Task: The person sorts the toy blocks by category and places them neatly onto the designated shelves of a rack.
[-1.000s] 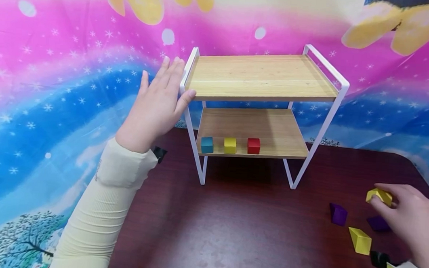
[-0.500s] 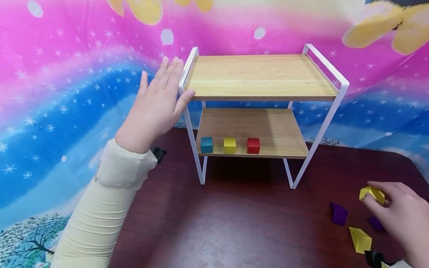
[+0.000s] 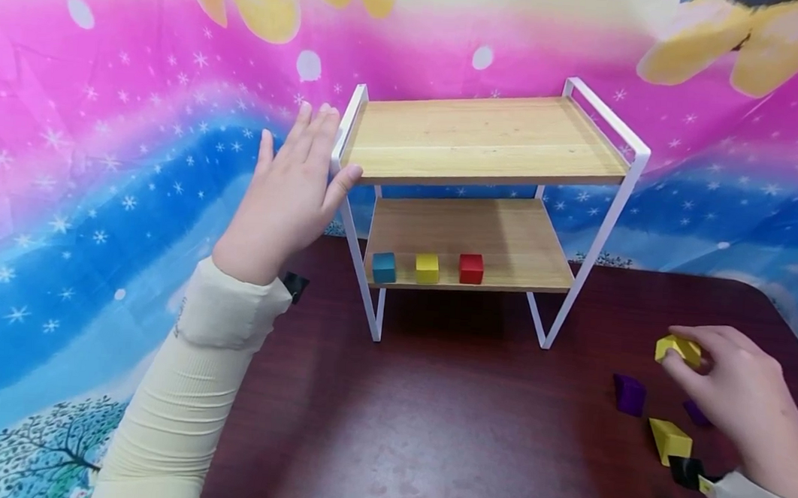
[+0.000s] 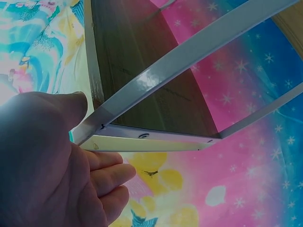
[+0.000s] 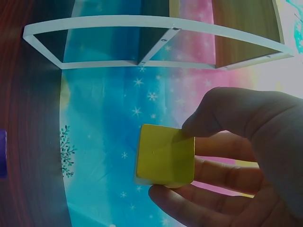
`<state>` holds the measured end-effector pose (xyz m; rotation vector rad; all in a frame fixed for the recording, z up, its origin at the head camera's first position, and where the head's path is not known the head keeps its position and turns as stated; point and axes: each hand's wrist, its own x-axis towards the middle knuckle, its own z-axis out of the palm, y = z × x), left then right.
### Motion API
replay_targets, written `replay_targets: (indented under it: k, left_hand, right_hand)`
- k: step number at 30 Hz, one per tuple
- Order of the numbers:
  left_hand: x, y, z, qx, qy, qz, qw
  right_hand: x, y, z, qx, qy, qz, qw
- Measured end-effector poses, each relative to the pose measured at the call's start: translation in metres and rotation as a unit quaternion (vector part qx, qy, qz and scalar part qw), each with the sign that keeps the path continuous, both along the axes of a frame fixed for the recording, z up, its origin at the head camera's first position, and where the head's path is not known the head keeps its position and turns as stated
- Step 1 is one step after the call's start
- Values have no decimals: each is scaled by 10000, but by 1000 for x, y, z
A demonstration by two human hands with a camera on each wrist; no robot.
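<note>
The right hand (image 3: 737, 394) pinches one yellow block (image 5: 165, 155), the left hand (image 3: 283, 198), straight-fingered, at one rack's (image 3: 479, 137) left edge near three cubes (image 3: 427, 268).

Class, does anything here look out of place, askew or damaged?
Nothing looks damaged or spilled. The rack stands upright, with the blue cube, yellow cube and red cube in a tidy row on its lower shelf. Only the purple blocks and yellow wedge look untidy, unaligned on the table.

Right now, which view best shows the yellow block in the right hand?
Right wrist: the yellow block sits large near the middle, a square face plainly visible. Head shows it smaller, partly covered by the right hand; left wrist doesn't show it.
</note>
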<state>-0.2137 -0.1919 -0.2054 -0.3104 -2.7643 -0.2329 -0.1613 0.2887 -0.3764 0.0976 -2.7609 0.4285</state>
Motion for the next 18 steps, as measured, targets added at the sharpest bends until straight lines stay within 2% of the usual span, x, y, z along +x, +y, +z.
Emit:
replay_targets:
  k: [11, 16, 18]
  left_hand:
    - [0, 0, 0, -17, 0, -21, 10000]
    - [0, 1, 1, -17, -10, 1, 10000]
    - [0, 1, 1, -16, -3, 4, 10000]
  right_hand:
    - [-2, -7, 5, -46, -52, 176, 9998]
    - [-2, -11, 8, -85, 26, 214, 9997]
    - [-2, -12, 9, -79, 192, 297, 9993]
